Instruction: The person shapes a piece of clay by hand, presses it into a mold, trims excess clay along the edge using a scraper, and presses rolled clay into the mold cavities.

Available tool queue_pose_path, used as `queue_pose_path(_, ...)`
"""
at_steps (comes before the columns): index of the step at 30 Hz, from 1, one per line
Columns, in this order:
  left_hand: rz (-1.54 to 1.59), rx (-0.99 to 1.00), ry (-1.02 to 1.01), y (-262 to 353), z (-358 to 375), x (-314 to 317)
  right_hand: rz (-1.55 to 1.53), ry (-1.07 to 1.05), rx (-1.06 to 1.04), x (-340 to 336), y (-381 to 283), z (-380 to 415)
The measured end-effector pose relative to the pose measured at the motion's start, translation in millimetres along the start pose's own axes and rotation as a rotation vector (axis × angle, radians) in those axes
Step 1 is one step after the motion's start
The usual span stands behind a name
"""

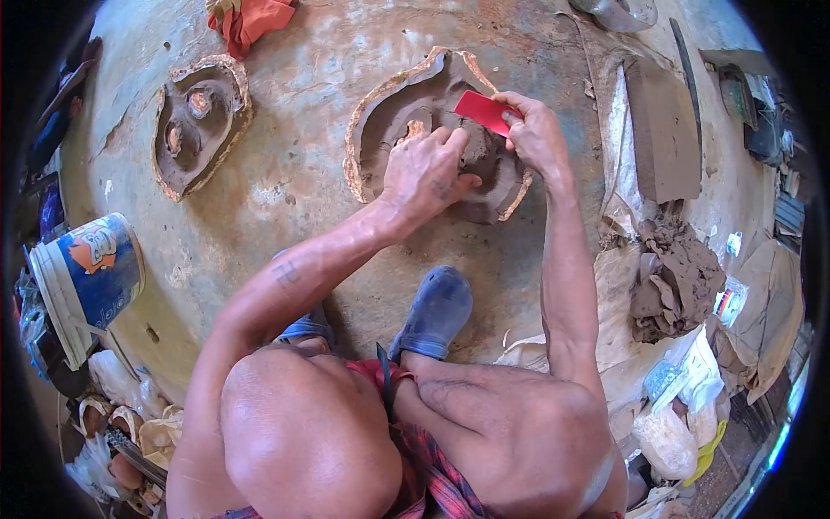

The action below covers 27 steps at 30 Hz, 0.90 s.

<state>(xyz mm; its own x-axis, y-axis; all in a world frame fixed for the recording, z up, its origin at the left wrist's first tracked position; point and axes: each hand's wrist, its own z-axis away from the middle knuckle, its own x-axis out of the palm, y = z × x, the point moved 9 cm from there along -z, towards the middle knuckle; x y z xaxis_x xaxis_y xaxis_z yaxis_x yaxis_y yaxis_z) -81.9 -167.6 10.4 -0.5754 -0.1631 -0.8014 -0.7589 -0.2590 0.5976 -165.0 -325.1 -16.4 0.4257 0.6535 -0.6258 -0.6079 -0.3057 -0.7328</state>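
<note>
A plaster mould (352,164) with a pale, rough rim lies on the floor in front of me, lined with dark grey-brown clay (380,112). Inside it, the bent fingers and thumb of my left hand (425,171) close around a raised clay lump (475,149), and the hand covers part of the lining. My right hand (538,131) pinches a flat red scraper (484,112) at one end, its blade reaching over the upper right of the mould. To the left lies a smaller clay-lined mould (244,86) with two raised rounds in it.
At right are a flat clay slab (661,130) and a heap of clay (676,281) beside cloth and plastic bags (683,381). A blue-and-white bucket (99,268) tilts at left. Orange cloth (251,24) lies at the top. My shoe (439,307) is just below the larger mould.
</note>
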Motion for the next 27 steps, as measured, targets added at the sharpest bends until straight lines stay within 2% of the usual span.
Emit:
queue_pose_path(4, -0.081, 0.002, 0.027, -2.9, -9.1, 3.8, 0.117, -0.017, -0.147, 0.2, -9.7, -2.2)
queue_pose_path(8, -0.096, -0.008, 0.044, -8.9, -7.8, 5.3, 0.176, -0.104, -0.132, 3.2, -12.5, 0.6)
queue_pose_path(10, -0.09, -0.003, 0.073, -8.8, -7.8, 2.2, 0.143, -0.195, -0.009, 7.9, -9.6, 12.9)
queue_pose_path(13, -0.046, -0.046, 0.078, -13.8, -7.2, 2.8, 0.199, -0.284, -0.086, 19.7, -9.2, 32.7)
queue_pose_path(14, -0.038, 0.007, 0.145, -10.3, -5.2, -0.9, 0.201, -0.286, -0.089, 21.8, -7.3, 41.5)
queue_pose_path(16, -0.028, 0.059, 0.215, -9.0, -2.8, -7.2, 0.14, -0.147, -0.177, 12.8, -12.5, 59.9)
queue_pose_path(18, 0.049, 0.325, 0.06, 8.0, -4.2, -5.0, 0.156, -0.154, -0.172, 9.9, -8.9, 71.3)
queue_pose_path(19, 0.219, 0.268, -0.021, 5.1, -7.1, -9.3, 0.011, -0.083, -0.161, 0.1, -12.1, 77.3)
queue_pose_path(20, 0.216, 0.268, -0.021, 3.8, -8.3, -11.2, -0.135, -0.012, -0.152, -10.2, -15.0, 80.8)
queue_pose_path(21, 0.451, 0.155, 0.054, -9.7, -12.9, -19.5, -0.155, 0.017, 0.013, -22.1, -20.4, 79.5)
queue_pose_path(22, 0.684, 0.04, 0.125, -22.1, -15.1, -26.0, -0.161, 0.021, 0.016, -22.6, -17.7, 74.8)
queue_pose_path(23, 0.759, -0.017, 0.178, -28.2, -15.8, -31.3, -0.152, 0.104, -0.025, -30.9, -16.6, 62.0)
queue_pose_path(24, 0.756, -0.01, 0.173, -31.5, -13.6, -28.9, -0.139, 0.187, -0.068, -40.4, -15.4, 46.7)
queue_pose_path(25, 0.65, 0.061, 0.115, -31.5, -10.6, -21.7, -0.069, 0.156, -0.192, -30.2, -5.3, 29.2)
queue_pose_path(26, 0.542, 0.129, 0.059, -28.5, -9.5, -16.4, -0.071, 0.163, -0.196, -26.4, -0.8, 17.5)
queue_pose_path(27, 0.562, 0.039, -0.077, -24.6, -2.6, -4.5, 0.018, 0.152, -0.272, -20.1, -14.2, 10.7)
